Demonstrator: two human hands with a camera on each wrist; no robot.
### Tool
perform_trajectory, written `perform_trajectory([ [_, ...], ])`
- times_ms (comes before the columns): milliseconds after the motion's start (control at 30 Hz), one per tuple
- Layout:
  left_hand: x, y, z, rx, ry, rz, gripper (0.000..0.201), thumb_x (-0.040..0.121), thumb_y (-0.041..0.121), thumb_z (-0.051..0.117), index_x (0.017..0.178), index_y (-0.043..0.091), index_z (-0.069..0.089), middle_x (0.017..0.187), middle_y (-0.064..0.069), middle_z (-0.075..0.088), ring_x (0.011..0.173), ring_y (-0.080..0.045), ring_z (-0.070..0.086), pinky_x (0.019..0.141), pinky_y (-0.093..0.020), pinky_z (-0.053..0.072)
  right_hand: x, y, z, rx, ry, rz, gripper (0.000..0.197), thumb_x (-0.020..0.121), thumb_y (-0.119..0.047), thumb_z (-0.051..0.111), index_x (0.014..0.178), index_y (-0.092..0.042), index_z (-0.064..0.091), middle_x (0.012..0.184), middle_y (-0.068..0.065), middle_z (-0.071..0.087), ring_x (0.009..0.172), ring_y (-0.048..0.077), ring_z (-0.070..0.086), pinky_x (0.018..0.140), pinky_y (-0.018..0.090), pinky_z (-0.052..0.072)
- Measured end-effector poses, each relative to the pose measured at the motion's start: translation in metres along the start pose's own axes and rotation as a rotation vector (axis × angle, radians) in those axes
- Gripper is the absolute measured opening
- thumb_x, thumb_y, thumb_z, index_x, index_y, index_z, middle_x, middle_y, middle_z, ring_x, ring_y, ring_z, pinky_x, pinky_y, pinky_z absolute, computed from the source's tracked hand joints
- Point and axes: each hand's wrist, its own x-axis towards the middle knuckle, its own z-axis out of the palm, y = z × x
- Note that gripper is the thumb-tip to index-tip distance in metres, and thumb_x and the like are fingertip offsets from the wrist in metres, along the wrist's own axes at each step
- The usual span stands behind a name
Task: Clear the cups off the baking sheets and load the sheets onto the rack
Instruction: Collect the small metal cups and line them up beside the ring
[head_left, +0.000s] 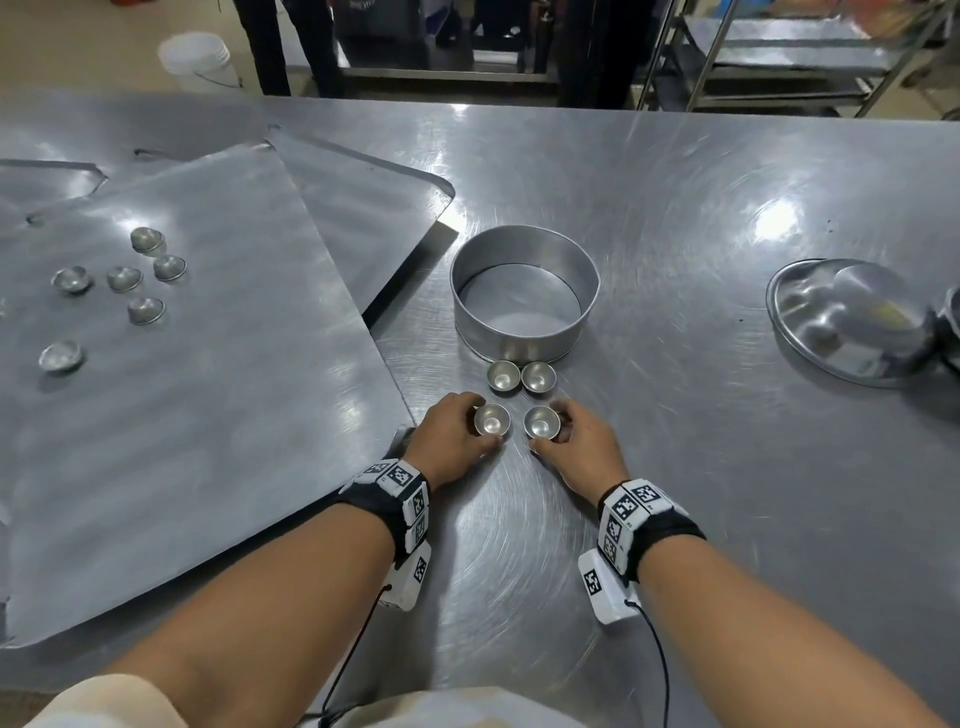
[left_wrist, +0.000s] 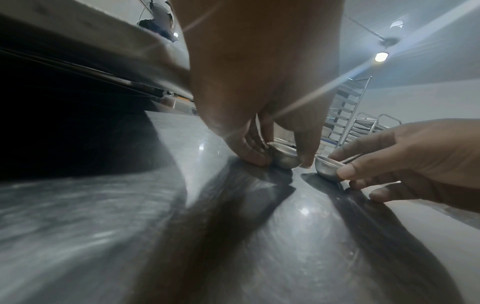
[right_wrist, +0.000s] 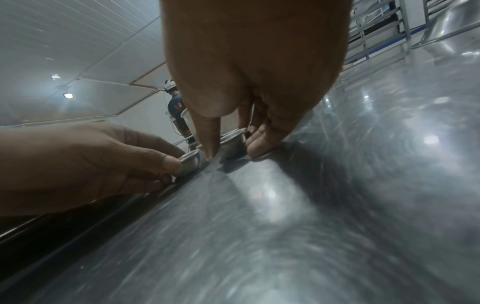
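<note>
Two small steel cups stand upright on the steel table (head_left: 675, 467) just in front of me. My left hand (head_left: 457, 434) pinches the left cup (head_left: 492, 419) between thumb and fingers; the same cup (left_wrist: 284, 157) shows in the left wrist view. My right hand (head_left: 576, 439) pinches the right cup (head_left: 542, 421), also visible as the cup (right_wrist: 232, 144) in the right wrist view. Two more upright cups (head_left: 521, 375) sit side by side just beyond. On the big baking sheet (head_left: 218, 415) at left lie several upturned cups (head_left: 140, 280).
A round cake ring (head_left: 524, 291) stands right behind the cups. A second baking sheet (head_left: 363, 208) lies under the first one. A shallow steel bowl (head_left: 841, 322) sits at the right edge. The tray rack (head_left: 789, 57) stands beyond the table's far right; a white bucket (head_left: 195, 57) is on the floor.
</note>
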Motion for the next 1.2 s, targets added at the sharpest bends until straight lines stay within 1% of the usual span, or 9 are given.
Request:
perform_trajectory([
  [133, 0.004, 0.0, -0.001, -0.028, -0.029, 0.018, 0.057, 0.08, 0.037, 0.08, 0.131, 0.021, 0.06, 0.117, -0.002, 0.06, 0.1, -0.014, 0.06, 0.088, -0.025, 0.045, 0.001, 0.001, 0.0, 0.066, 0.003, 0.007, 0.049, 0.077, -0.028, 0.083, 0.121, -0.024, 0.062, 0.105, -0.01, 0.063, 0.091, 0.007, 0.062, 0.082, 0.023, 0.047],
  [300, 0.006, 0.003, 0.001, -0.056, -0.022, 0.029, 0.056, 0.081, 0.037, 0.079, 0.132, 0.025, 0.06, 0.111, -0.001, 0.062, 0.099, -0.016, 0.061, 0.091, -0.031, 0.048, 0.005, 0.004, 0.002, 0.108, 0.014, 0.009, 0.053, 0.077, -0.029, 0.083, 0.125, -0.027, 0.062, 0.109, -0.008, 0.065, 0.092, 0.008, 0.063, 0.085, 0.025, 0.052],
  [400, 0.007, 0.008, 0.001, -0.087, 0.002, 0.036, 0.052, 0.083, 0.032, 0.078, 0.131, 0.024, 0.061, 0.103, 0.005, 0.063, 0.096, -0.013, 0.06, 0.088, -0.03, 0.047, 0.009, 0.006, 0.005, 0.117, 0.015, 0.005, 0.053, 0.076, -0.033, 0.081, 0.126, -0.03, 0.063, 0.109, -0.008, 0.066, 0.092, 0.008, 0.064, 0.086, 0.028, 0.053],
  [467, 0.008, 0.01, 0.002, -0.108, 0.019, 0.028, 0.047, 0.083, 0.03, 0.078, 0.127, 0.021, 0.063, 0.097, 0.009, 0.063, 0.092, -0.01, 0.06, 0.082, -0.025, 0.045, 0.01, 0.005, 0.005, 0.119, 0.024, 0.002, 0.051, 0.076, -0.032, 0.08, 0.125, -0.03, 0.064, 0.107, -0.008, 0.067, 0.091, 0.007, 0.063, 0.082, 0.023, 0.051],
  [567, 0.009, 0.011, 0.003, -0.112, 0.024, 0.018, 0.043, 0.082, 0.033, 0.08, 0.12, 0.02, 0.065, 0.093, 0.01, 0.064, 0.088, -0.009, 0.061, 0.075, -0.02, 0.042, 0.009, 0.004, 0.003, 0.152, 0.042, 0.018, 0.044, 0.078, -0.028, 0.081, 0.118, -0.03, 0.063, 0.103, -0.014, 0.067, 0.088, -0.003, 0.061, 0.073, 0.012, 0.044],
  [767, 0.01, 0.01, 0.001, -0.121, 0.022, 0.002, 0.035, 0.08, 0.037, 0.081, 0.108, 0.021, 0.068, 0.091, 0.007, 0.067, 0.086, -0.009, 0.062, 0.075, -0.023, 0.045, 0.009, 0.005, 0.005, 0.195, 0.038, 0.036, 0.044, 0.076, -0.033, 0.083, 0.115, -0.032, 0.062, 0.105, -0.015, 0.067, 0.092, -0.003, 0.062, 0.075, 0.014, 0.046],
  [1033, 0.009, 0.012, 0.0, -0.108, 0.026, 0.018, 0.036, 0.081, 0.038, 0.08, 0.11, 0.02, 0.069, 0.097, 0.004, 0.069, 0.089, -0.011, 0.062, 0.077, -0.024, 0.045, 0.01, 0.007, 0.007, 0.179, 0.054, 0.019, 0.046, 0.077, -0.035, 0.082, 0.119, -0.031, 0.062, 0.11, -0.01, 0.067, 0.097, 0.005, 0.064, 0.088, 0.03, 0.055],
  [1133, 0.008, 0.013, 0.0, -0.112, 0.018, 0.012, 0.036, 0.082, 0.037, 0.08, 0.111, 0.02, 0.068, 0.095, 0.005, 0.068, 0.088, -0.01, 0.062, 0.075, -0.02, 0.043, 0.009, 0.005, 0.006, 0.17, 0.052, 0.019, 0.045, 0.077, -0.036, 0.081, 0.118, -0.032, 0.062, 0.11, -0.01, 0.067, 0.097, 0.005, 0.064, 0.088, 0.029, 0.055],
  [1200, 0.008, 0.015, -0.001, -0.112, 0.008, 0.003, 0.035, 0.082, 0.034, 0.08, 0.112, 0.02, 0.068, 0.094, 0.007, 0.067, 0.087, -0.008, 0.061, 0.075, -0.021, 0.042, 0.008, 0.002, 0.004, 0.17, 0.049, 0.021, 0.045, 0.078, -0.035, 0.081, 0.118, -0.032, 0.062, 0.109, -0.011, 0.067, 0.096, 0.003, 0.063, 0.083, 0.023, 0.052],
])
